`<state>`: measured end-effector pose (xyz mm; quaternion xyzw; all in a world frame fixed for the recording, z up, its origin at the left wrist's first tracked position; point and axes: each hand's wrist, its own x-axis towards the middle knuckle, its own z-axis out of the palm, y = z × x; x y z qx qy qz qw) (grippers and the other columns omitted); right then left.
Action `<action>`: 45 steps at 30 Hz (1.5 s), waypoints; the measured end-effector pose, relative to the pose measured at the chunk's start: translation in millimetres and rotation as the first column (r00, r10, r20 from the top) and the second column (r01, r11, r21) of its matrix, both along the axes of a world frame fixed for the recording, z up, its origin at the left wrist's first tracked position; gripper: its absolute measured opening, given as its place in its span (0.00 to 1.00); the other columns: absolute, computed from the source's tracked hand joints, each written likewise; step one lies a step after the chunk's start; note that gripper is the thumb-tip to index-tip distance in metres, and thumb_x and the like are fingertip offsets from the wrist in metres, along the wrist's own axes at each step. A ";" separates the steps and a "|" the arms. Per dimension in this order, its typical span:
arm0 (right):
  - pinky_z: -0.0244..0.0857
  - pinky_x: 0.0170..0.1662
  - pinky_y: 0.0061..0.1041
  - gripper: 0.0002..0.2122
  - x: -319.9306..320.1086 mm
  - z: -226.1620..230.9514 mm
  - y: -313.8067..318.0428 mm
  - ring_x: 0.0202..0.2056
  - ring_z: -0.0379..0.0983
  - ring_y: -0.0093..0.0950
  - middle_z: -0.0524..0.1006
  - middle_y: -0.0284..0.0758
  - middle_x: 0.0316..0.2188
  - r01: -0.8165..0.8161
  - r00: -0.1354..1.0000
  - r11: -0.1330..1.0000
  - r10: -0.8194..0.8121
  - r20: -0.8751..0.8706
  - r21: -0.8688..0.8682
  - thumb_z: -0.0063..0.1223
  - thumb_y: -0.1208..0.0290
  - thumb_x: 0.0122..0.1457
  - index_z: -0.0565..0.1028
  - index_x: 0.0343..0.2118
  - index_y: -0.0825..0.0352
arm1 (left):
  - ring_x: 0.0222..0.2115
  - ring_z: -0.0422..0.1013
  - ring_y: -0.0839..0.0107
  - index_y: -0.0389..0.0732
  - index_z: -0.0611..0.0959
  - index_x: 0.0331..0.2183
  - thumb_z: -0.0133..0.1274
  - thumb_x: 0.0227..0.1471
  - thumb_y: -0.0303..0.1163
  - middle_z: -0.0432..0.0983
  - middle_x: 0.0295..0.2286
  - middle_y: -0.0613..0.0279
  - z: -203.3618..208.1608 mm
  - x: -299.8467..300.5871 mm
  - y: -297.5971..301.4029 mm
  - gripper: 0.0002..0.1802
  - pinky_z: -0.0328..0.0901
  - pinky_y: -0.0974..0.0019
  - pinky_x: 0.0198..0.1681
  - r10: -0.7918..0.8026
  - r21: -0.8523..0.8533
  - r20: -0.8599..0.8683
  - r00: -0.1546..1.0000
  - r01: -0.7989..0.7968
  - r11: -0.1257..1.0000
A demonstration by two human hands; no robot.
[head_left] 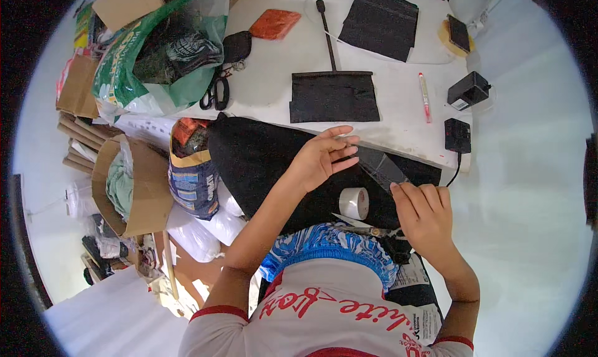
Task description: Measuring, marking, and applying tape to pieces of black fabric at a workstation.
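A shiny clear strip (381,166) stretches between the two hands, slanting down from the left hand (327,157) to the right hand (427,212), in front of the near edge of the bench (268,89). The right hand pinches the lower end of the strip between thumb and bent fingers. The left hand is raised with its fingers spread, their tips at the upper end; the strip is so faint there that I cannot tell whether they grip it or only touch it.

Below the strip, a roll of tape (355,203) sits on black cloth (261,164) over the lap. Scissors (375,231) lie just beside it, near the blue patterned shorts (330,242).

On the bench beyond the hands lies a flat black piece (334,98), with a dark rod (329,39) running away from its far edge. Farther back are a black sheet (380,23) and an orange packet (275,24). To the right lie a red pen (425,97) and two black power adapters (468,90). At the left, a green and white bag (115,80) stands near black-handled scissors (220,94); below it are an open cardboard box (149,195) and a blue bag (194,189).
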<state>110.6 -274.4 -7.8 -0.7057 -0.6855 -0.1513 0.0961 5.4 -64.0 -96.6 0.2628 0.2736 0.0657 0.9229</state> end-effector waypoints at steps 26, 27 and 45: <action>0.55 0.31 0.27 0.15 -7.8 -6.2 0.3 0.30 0.64 0.26 0.73 0.34 0.33 -0.041 0.999 0.999 0.041 0.003 -0.009 0.52 0.73 0.43 0.75 0.37 0.71 | 0.31 0.68 0.78 0.45 0.74 0.42 0.47 0.54 0.30 0.71 0.36 0.67 -9.2 8.0 -19.0 0.12 0.70 0.71 0.33 0.311 0.598 -0.066 0.948 -0.212 0.773; 0.55 0.31 0.27 0.16 -9.2 -7.2 0.9 0.29 0.64 0.26 0.73 0.35 0.32 -0.061 0.998 0.998 0.061 0.013 -0.008 0.52 0.73 0.42 0.75 0.36 0.72 | 0.31 0.68 0.78 0.45 0.74 0.42 0.47 0.54 0.30 0.71 0.36 0.67 -10.7 9.3 -20.2 0.12 0.70 0.71 0.33 0.313 0.599 -0.066 0.947 -0.213 0.772; 0.54 0.30 0.25 0.14 -25.3 -40.9 16.8 0.27 0.64 0.25 0.73 0.32 0.30 0.047 0.998 0.995 -0.044 -0.036 0.089 0.54 0.75 0.42 0.76 0.35 0.71 | 0.35 0.67 0.67 0.46 0.72 0.42 0.42 0.56 0.36 0.66 0.36 0.64 -0.4 45.5 -24.4 0.12 0.72 0.52 0.35 0.510 0.192 -0.125 0.851 -0.484 0.854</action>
